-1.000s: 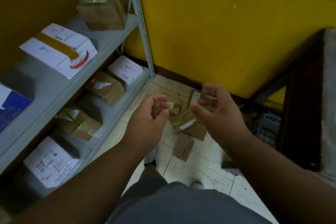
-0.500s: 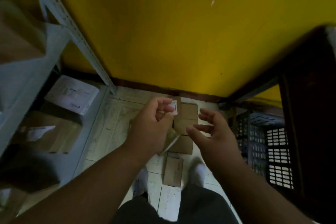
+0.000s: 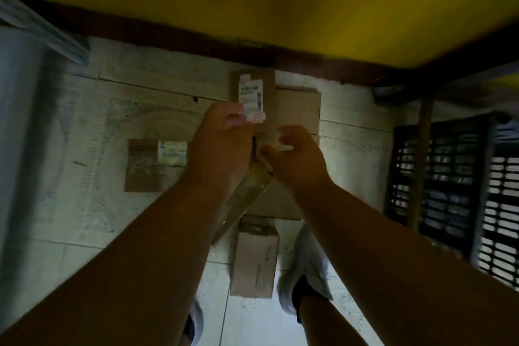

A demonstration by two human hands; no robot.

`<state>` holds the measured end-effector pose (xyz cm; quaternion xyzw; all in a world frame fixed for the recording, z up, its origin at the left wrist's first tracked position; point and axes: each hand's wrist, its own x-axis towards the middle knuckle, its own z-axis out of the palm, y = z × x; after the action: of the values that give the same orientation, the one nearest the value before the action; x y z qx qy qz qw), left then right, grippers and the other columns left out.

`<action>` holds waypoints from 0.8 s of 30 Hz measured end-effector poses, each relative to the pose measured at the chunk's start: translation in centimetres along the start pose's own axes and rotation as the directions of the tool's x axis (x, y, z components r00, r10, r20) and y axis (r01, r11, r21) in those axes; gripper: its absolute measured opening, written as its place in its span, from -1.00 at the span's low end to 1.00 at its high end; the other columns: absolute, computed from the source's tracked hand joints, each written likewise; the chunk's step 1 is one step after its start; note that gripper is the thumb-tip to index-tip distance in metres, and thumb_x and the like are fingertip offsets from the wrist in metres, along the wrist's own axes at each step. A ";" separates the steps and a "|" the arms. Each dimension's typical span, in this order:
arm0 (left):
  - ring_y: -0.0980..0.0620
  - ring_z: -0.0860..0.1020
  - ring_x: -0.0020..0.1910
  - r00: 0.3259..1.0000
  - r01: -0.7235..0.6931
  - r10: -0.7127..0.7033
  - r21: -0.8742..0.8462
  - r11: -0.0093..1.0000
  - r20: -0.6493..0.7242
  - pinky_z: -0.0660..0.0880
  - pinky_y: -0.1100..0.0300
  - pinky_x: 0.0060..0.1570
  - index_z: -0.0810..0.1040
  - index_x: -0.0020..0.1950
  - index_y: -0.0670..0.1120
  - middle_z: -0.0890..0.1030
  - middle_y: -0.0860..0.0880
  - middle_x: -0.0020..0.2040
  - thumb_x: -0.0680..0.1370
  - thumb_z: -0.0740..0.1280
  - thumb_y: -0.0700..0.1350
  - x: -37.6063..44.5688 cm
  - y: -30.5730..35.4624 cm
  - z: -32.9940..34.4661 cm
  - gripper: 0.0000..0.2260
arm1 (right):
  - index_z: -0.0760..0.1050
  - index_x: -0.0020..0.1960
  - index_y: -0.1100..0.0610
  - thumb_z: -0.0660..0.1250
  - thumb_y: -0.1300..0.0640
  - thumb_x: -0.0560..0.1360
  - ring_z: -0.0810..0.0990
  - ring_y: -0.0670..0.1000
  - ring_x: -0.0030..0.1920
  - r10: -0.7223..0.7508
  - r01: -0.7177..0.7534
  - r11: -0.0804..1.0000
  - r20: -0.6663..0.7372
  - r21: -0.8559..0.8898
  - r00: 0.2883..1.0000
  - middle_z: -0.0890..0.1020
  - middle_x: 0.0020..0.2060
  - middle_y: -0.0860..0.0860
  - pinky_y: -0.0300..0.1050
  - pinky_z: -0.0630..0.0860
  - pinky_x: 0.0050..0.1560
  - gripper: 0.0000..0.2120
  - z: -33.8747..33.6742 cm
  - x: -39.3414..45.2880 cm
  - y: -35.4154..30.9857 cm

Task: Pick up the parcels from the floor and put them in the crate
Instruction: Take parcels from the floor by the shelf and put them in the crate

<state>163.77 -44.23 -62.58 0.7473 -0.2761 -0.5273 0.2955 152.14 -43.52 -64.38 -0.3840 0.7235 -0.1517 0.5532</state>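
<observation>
My left hand (image 3: 222,146) grips a brown parcel (image 3: 248,191) whose taped end sticks out below the palm. A cardboard face with a white label (image 3: 251,94) shows just above its fingers; I cannot tell whether it is the same parcel. My right hand (image 3: 295,154) hovers beside the left with loosely curled fingers and holds nothing. Several brown parcels lie on the tiled floor: one at the left (image 3: 154,166), one between my feet (image 3: 255,261), one by the wall (image 3: 299,109). The black slatted crate (image 3: 449,177) stands at the right.
A grey metal shelf (image 3: 25,98) runs down the left edge, blurred. A wooden post (image 3: 421,166) stands in front of the crate. The yellow wall (image 3: 252,3) with a dark skirting closes the far side. My white shoes (image 3: 307,267) stand beside the nearest parcel.
The view has tipped down and to the right, towards the floor and crate. The right hand let go of its labelled parcel; the left hand still holds one. Both hands have drawn close together.
</observation>
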 end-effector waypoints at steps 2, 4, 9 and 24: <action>0.16 0.54 0.07 1.000 0.013 -0.013 0.042 0.999 0.002 0.40 0.33 -0.13 0.48 0.26 0.03 0.57 0.10 0.14 0.62 0.25 -0.17 4.0 -4.0 1.8 -0.77 | 0.31 0.10 -0.13 0.42 0.07 0.54 0.42 -0.26 -0.24 0.061 -0.061 0.998 0.020 -0.008 0.998 0.36 -0.17 -0.29 -0.43 0.38 -0.39 -0.69 1.4 4.2 3.7; 0.17 0.49 0.02 1.000 0.026 -0.027 0.117 0.993 0.005 0.35 0.35 -0.19 0.45 0.32 0.01 0.51 0.14 0.11 0.63 0.26 -0.13 7.9 -7.4 3.0 -0.74 | 0.33 0.11 -0.10 0.40 0.09 0.55 0.41 -0.25 -0.27 0.104 -0.104 0.995 -0.001 0.011 0.995 0.37 -0.18 -0.28 -0.49 0.35 -0.55 -0.72 2.6 8.1 6.7; 0.20 0.38 -0.26 0.988 0.115 -0.138 0.276 0.954 0.066 0.33 0.28 -0.30 0.42 0.40 -0.05 0.41 0.09 -0.12 0.64 0.26 -0.09 16.0 -13.0 5.7 -0.68 | 0.31 0.47 -0.02 0.36 0.07 0.59 0.52 -0.12 -0.16 0.166 -0.162 0.985 -0.087 0.057 0.982 0.46 -0.08 -0.17 -0.28 0.51 -0.33 -0.51 5.3 16.3 10.5; -0.05 0.53 0.06 0.970 0.180 -0.228 0.377 0.909 0.088 0.52 0.10 0.03 0.43 0.41 -0.12 0.54 -0.15 0.29 0.67 0.13 -0.15 20.6 -14.9 4.5 -0.68 | 0.41 0.44 0.16 0.23 0.09 0.66 0.52 0.17 0.26 0.311 -0.310 0.948 0.000 -0.071 0.950 0.52 0.28 0.15 0.06 0.52 0.28 -0.63 7.3 21.4 8.9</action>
<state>167.00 -49.79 -87.59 0.7780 -0.3085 -0.5421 0.0755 153.44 -51.60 -87.23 -0.2855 0.7768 -0.0350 0.5602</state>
